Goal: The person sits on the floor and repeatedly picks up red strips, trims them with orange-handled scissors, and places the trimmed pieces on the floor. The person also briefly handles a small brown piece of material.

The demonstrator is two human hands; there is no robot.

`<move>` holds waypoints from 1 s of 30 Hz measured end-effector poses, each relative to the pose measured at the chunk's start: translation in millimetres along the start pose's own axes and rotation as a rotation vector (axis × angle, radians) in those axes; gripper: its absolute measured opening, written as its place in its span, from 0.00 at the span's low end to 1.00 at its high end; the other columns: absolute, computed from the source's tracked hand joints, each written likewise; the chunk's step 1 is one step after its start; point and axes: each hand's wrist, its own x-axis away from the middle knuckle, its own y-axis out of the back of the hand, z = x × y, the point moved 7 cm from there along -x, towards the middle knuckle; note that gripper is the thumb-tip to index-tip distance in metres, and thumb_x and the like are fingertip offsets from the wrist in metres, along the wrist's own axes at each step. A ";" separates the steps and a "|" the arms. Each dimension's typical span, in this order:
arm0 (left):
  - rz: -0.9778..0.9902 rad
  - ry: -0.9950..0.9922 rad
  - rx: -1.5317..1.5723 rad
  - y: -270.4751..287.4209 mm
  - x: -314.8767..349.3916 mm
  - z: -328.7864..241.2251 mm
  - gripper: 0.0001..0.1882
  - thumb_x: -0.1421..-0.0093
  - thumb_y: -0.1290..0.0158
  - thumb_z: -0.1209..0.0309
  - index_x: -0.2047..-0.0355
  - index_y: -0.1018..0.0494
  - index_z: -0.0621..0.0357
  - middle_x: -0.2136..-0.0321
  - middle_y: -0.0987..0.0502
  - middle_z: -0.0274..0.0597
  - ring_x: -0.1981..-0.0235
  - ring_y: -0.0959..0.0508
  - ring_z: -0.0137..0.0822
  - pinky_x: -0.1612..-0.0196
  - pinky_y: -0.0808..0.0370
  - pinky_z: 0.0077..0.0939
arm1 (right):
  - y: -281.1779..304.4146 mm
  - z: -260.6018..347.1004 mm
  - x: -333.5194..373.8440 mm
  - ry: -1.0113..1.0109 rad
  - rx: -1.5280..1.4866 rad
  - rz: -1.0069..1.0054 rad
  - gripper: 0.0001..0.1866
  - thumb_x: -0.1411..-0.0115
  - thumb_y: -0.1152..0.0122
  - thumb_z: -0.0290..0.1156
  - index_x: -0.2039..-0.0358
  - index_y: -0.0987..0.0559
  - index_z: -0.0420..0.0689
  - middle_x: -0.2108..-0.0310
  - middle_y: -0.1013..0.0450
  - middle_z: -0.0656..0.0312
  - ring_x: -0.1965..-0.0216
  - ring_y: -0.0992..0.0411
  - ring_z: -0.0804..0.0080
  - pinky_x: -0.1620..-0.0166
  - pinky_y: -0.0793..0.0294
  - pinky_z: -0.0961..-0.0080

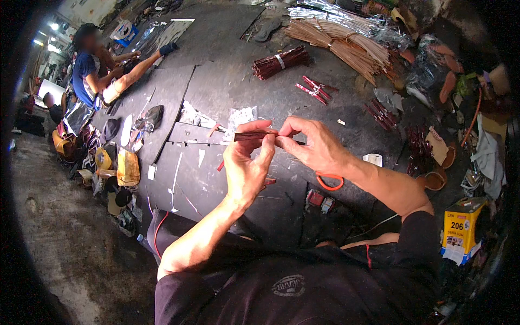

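Observation:
In front of me, my left hand (242, 165) is closed round a short bundle of dark red strips (250, 136), with the thumb along its near side. My right hand (316, 145) pinches at the bundle's right end, thumb and forefinger together. The fingertips hide just what is caught there. Below the left hand, a few red pieces (269, 181) partly show behind the wrist. An orange loop handle (330, 182), like that of scissors, lies under my right forearm.
Dark boards (222, 81) cover the work surface. Ahead lie a tied dark red bundle (280, 62), smaller red bundles (314, 89) and a large sheaf of tan strips (338, 43). A yellow box (462, 230) stands at right. Another person (89, 76) sits at the far left.

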 end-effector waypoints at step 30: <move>-0.232 0.074 0.170 61.8 -35.2 -13.1 0.16 0.36 0.44 0.72 0.51 0.28 0.69 0.60 0.21 0.47 0.56 0.20 0.34 0.48 0.24 0.25 | -1.2 -139.6 92.8 -0.659 -0.123 0.369 0.22 0.39 0.38 0.43 0.55 0.27 0.37 0.66 0.24 0.57 0.65 0.25 0.75 0.70 0.27 0.77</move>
